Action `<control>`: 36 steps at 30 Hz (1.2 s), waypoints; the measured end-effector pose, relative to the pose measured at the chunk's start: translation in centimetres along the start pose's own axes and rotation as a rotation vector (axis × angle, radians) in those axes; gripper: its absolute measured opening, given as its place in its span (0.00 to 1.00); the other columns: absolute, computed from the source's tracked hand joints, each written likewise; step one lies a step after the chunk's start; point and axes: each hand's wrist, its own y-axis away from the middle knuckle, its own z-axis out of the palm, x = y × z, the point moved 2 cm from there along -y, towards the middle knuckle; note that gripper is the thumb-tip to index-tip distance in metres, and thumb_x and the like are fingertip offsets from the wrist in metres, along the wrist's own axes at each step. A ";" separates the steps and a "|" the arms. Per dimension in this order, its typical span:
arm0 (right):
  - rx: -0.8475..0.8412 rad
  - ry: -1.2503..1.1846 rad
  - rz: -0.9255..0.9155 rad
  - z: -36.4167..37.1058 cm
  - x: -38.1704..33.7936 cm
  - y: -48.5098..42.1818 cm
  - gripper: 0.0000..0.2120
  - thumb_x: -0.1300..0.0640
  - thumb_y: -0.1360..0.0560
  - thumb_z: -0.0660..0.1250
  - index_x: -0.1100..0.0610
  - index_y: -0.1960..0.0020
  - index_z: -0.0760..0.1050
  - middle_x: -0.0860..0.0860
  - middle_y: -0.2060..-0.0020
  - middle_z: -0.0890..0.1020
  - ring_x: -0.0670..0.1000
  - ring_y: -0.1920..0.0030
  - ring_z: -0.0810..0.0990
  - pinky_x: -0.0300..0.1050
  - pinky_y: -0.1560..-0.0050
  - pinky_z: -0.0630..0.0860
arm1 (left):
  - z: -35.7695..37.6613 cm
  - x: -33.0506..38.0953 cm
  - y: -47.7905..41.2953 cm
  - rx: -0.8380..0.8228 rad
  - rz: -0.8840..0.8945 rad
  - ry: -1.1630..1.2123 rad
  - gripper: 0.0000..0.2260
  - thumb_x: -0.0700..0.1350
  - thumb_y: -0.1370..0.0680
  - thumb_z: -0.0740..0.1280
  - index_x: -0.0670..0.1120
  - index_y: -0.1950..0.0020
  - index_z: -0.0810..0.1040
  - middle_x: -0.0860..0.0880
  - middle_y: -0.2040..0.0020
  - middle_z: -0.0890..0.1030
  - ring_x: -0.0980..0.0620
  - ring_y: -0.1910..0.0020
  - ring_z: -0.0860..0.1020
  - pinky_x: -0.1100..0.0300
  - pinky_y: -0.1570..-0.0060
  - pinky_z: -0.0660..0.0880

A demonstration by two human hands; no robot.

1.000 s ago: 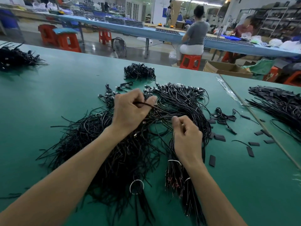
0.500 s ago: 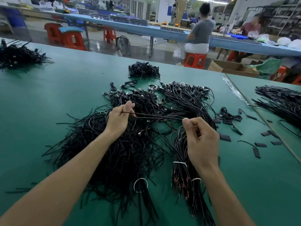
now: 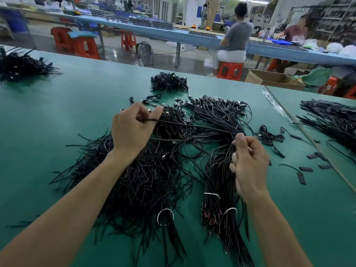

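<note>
A single black cable (image 3: 192, 126) is held taut above the green table (image 3: 57, 112). Its long axis runs left to right, sloping slightly down toward the right. One end is pinched between the thumb and curled fingers of the left hand (image 3: 133, 130), the other between the thumb and forefinger of the right hand (image 3: 250, 164). A loose heap (image 3: 138, 182) and a tied bundle (image 3: 219, 174) with white bands (image 3: 212, 194) lie beneath. What is in the cardboard box (image 3: 273, 79) beyond the table cannot be told.
</note>
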 end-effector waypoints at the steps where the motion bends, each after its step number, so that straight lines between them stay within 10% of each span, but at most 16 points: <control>1: -0.060 -0.064 -0.014 0.0 -0.5 0.2 0.14 0.45 0.22 0.65 0.46 0.65 0.75 0.44 0.76 0.62 0.45 0.76 0.57 0.38 0.77 0.57 | 0.2 -1.1 0.2 -0.054 -0.185 0.060 0.24 0.68 0.24 0.61 0.49 0.65 0.75 0.51 0.70 0.77 0.54 0.72 0.73 0.59 0.66 0.77; 4: -0.160 -0.103 -0.072 0.1 -1.8 0.2 0.12 0.47 0.22 0.65 0.48 0.63 0.77 0.45 0.76 0.62 0.45 0.76 0.57 0.39 0.77 0.56 | 0.8 -3.7 1.3 -0.266 -0.743 0.417 0.33 0.71 0.24 0.53 0.45 0.65 0.79 0.45 0.57 0.84 0.46 0.51 0.82 0.43 0.37 0.75; 8: -0.016 0.134 -0.108 -0.4 -2.3 -0.4 0.13 0.47 0.21 0.66 0.49 0.62 0.78 0.42 0.77 0.63 0.44 0.76 0.58 0.37 0.77 0.59 | 1.5 -4.0 2.6 -0.292 -0.857 0.677 0.30 0.71 0.30 0.56 0.47 0.75 0.70 0.44 0.57 0.86 0.49 0.49 0.83 0.48 0.34 0.71; 11: 0.176 0.395 -0.120 -1.9 -1.4 -1.3 0.14 0.47 0.20 0.66 0.53 0.61 0.77 0.41 0.77 0.68 0.43 0.76 0.62 0.36 0.72 0.63 | 1.4 -2.8 2.1 -0.207 -0.712 0.621 0.25 0.64 0.27 0.66 0.48 0.75 0.72 0.50 0.75 0.74 0.50 0.72 0.77 0.52 0.54 0.79; 14: 0.268 0.674 -0.108 -4.0 -0.1 -1.9 0.16 0.47 0.20 0.65 0.57 0.61 0.75 0.47 0.71 0.76 0.48 0.70 0.73 0.43 0.67 0.66 | 0.2 -0.9 1.3 0.001 -0.261 0.300 0.22 0.51 0.24 0.74 0.47 0.69 0.64 0.52 0.74 0.62 0.56 0.73 0.64 0.63 0.66 0.68; 21: -0.085 1.241 0.202 -4.8 2.9 -0.9 0.15 0.43 0.20 0.63 0.52 0.50 0.82 0.50 0.57 0.83 0.55 0.53 0.81 0.51 0.48 0.77 | -1.3 4.7 1.1 -0.017 0.209 0.072 0.16 0.46 0.23 0.71 0.50 0.67 0.68 0.62 0.74 0.64 0.65 0.78 0.62 0.73 0.74 0.59; 27: -0.360 0.655 -0.122 2.5 -2.6 1.7 0.27 0.34 0.22 0.51 0.47 0.35 0.76 0.36 0.52 0.79 0.31 0.51 0.77 0.24 0.55 0.72 | 1.0 5.7 2.4 -0.340 0.291 -0.361 0.17 0.51 0.18 0.61 0.49 0.65 0.64 0.58 0.73 0.63 0.51 0.76 0.67 0.60 0.73 0.65; 30: -0.574 0.641 -0.128 5.3 -4.0 3.3 0.30 0.29 0.24 0.52 0.45 0.33 0.74 0.39 0.50 0.81 0.35 0.51 0.80 0.25 0.57 0.73 | 1.6 6.2 3.0 -0.428 0.274 -0.407 0.12 0.52 0.20 0.56 0.50 0.62 0.63 0.56 0.70 0.65 0.46 0.72 0.70 0.57 0.71 0.64; 36: -0.270 0.653 -0.306 4.8 -4.4 3.2 0.08 0.51 0.19 0.65 0.49 0.56 0.78 0.42 0.69 0.77 0.37 0.68 0.74 0.28 0.68 0.67 | 1.1 5.2 2.9 -0.421 0.240 -0.286 0.14 0.58 0.23 0.62 0.52 0.64 0.66 0.58 0.73 0.67 0.53 0.74 0.70 0.59 0.71 0.65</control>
